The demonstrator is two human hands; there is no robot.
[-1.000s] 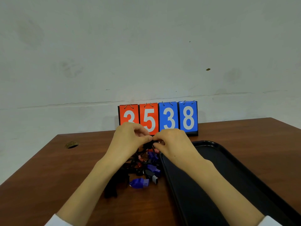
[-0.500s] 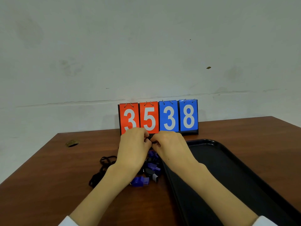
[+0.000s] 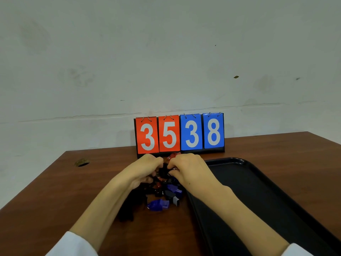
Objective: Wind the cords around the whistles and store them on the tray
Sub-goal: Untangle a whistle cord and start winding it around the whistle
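A red whistle (image 3: 172, 157) is being worked between both hands, just in front of the scoreboard (image 3: 180, 133) and above the pile of whistles (image 3: 167, 191) that is lying on the table (image 3: 55, 191) beside the left rim of the tray (image 3: 258, 191). Over the last second the hands are being brought down. The fingertips were being held up against the lower edge of the number cards, and they are now being kept below the board's base, almost on the pile. The left hand (image 3: 144, 169) is being kept curled, its fingertips pinched on a dark wad of cord (image 3: 163, 169). The right hand (image 3: 191, 171) is being kept curled about the whistle, of which only red slivers are being shown past the fingers. The wad is being seen as a fuller lump than a second ago, so turns of cord are judged to be going on, and the winding is judged to be under way rather than finished. The loose black cords (image 3: 127, 211), which were being shown in the open half a second ago, are now being partly covered by the left forearm. A blue whistle (image 3: 157, 205) is being left untouched at the near edge of the pile. No wound whistle is being shown on the tray yet, so most of the task is judged to be outstanding.
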